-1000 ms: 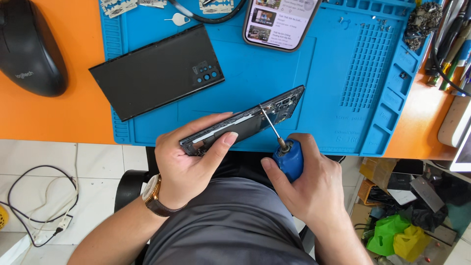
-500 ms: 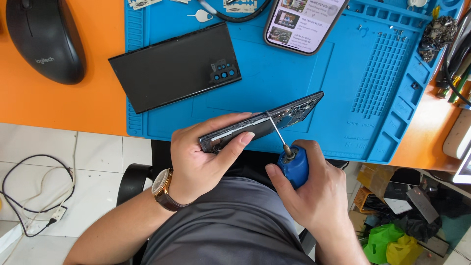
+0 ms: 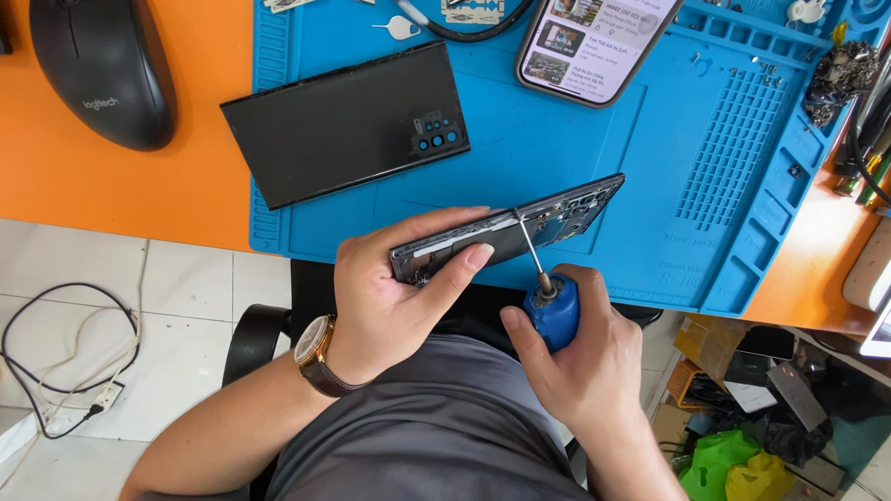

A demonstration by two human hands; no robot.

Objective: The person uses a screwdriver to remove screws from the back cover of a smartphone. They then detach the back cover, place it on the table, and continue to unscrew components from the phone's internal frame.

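Orange bench (image 3: 111, 195) under a blue mat (image 3: 594, 167). On the mat, a black back cover (image 3: 343, 125), flat, upper left of the hands, well apart from them. A lit phone (image 3: 599, 37) at the top edge, a mouse (image 3: 102, 70) far left.

Left hand (image 3: 399, 297) holds the opened phone (image 3: 506, 227) off the mat's near edge, fingers wrapped under it and thumb (image 3: 455, 269) pressed on its face. The phone's long axis runs lower left to upper right.

Right hand (image 3: 580, 362) closes around the blue screwdriver (image 3: 549, 306); the shaft slants up-left and the tip meets the phone near mid-length, just right of the thumb. Right hand is nearer the tip.
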